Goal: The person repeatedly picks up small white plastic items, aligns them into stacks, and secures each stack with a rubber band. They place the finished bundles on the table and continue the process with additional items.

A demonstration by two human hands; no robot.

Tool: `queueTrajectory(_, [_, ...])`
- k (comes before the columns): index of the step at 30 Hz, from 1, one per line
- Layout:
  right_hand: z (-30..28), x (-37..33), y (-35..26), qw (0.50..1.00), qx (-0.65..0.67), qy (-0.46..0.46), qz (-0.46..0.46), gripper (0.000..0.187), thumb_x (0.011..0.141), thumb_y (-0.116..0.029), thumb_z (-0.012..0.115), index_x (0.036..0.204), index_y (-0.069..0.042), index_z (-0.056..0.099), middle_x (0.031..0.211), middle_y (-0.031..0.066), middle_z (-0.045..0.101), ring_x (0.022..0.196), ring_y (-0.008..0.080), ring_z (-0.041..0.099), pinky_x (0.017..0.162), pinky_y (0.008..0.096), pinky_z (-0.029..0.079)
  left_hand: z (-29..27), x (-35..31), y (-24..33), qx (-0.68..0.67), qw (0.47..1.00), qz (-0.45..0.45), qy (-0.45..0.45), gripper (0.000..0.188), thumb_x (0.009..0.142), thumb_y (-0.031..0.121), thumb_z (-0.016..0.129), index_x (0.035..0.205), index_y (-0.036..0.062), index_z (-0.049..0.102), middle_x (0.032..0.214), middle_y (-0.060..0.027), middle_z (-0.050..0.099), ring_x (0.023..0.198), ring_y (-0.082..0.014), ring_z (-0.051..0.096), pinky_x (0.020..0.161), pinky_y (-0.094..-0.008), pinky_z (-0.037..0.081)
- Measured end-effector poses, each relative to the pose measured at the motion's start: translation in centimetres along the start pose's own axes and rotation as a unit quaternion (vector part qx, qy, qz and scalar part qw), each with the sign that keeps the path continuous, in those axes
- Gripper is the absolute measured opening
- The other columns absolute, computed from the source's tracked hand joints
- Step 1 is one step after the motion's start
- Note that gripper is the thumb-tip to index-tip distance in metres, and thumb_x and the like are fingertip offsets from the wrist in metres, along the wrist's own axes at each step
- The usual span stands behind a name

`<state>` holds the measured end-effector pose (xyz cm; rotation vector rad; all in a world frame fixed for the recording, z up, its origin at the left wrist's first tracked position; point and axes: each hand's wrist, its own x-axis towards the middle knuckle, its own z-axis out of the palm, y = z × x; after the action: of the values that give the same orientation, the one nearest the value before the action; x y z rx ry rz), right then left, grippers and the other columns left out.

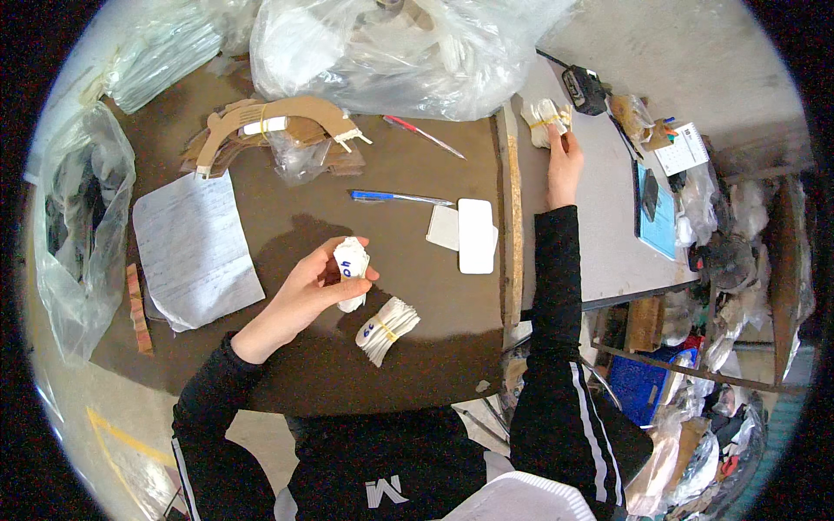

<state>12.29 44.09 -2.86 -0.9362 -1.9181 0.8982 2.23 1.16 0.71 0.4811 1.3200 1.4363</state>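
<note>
My left hand [308, 285] is curled snugly, thumb and fingers holding a small bundle of white strips with blue handwriting [350, 259] above the dark brown tabletop [456, 304]. Near it, closer to my body, a fan-shaped bundle of white strips bound with a yellow band [387, 331] lies on that tabletop. My right hand [565, 171] is stretched over the pale grey table [604, 239], fingers bent at the near edge of a cream-white bundle of strips [543, 115]; I cannot tell whether they grip it. Between my hands lie a blue pen [378, 197] and a white rounded rectangular block [475, 236]
</note>
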Motion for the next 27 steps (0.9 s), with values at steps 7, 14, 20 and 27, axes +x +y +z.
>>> queueTrajectory(7, [0.2, -0.2, -0.6, 0.998, 0.054, 0.017, 0.017, 0.036, 0.095, -0.028, 0.060, 0.097, 0.008, 0.065, 0.086, 0.0080, 0.066, 0.079, 0.0127, 0.055, 0.073, 0.0283, 0.045, 0.1, 0.3, -0.1, -0.009, 1.000, 0.001, -0.001, 0.052, 0.090, 0.012, 0.066, 0.135, 0.0039, 0.042, 0.109, -0.0087, 0.064, 0.095, -0.0124, 0.060, 0.082, -0.0270, 0.048])
queueTrajectory(14, [1.3, 0.0, -1.0, 0.998, 0.059, -0.016, 0.020, 0.033, 0.094, -0.029, 0.060, 0.102, 0.003, 0.064, 0.096, 0.0085, 0.066, 0.087, 0.0144, 0.056, 0.079, 0.0291, 0.045, -0.1, -0.1, -0.7, -0.007, 1.000, 0.026, 0.014, 0.052, 0.089, 0.013, 0.068, 0.133, 0.0031, 0.043, 0.110, -0.0074, 0.063, 0.100, -0.0139, 0.061, 0.087, -0.0289, 0.049])
queueTrajectory(20, [-1.0, 0.0, -1.0, 0.997, 0.050, -0.031, -0.053, 0.032, 0.096, -0.022, 0.058, 0.118, 0.000, 0.062, 0.109, 0.0092, 0.066, 0.099, 0.0182, 0.059, 0.089, 0.0317, 0.045, -0.6, 1.1, -1.4, -0.002, 0.997, 0.069, -0.033, 0.060, 0.083, 0.026, 0.075, 0.129, -0.0022, 0.047, 0.108, -0.0072, 0.061, 0.098, -0.0135, 0.057, 0.085, -0.0280, 0.046])
queueTrajectory(27, [-0.3, 1.8, 2.6, 0.985, -0.085, -0.126, -0.087, 0.043, 0.093, -0.021, 0.063, 0.128, 0.001, 0.053, 0.111, 0.0108, 0.064, 0.097, 0.0192, 0.057, 0.087, 0.0322, 0.044, -0.3, 0.8, -2.1, 0.049, 0.995, 0.085, -0.014, 0.066, 0.085, 0.029, 0.073, 0.133, -0.0040, 0.043, 0.105, -0.0075, 0.064, 0.098, -0.0141, 0.060, 0.086, -0.0282, 0.047])
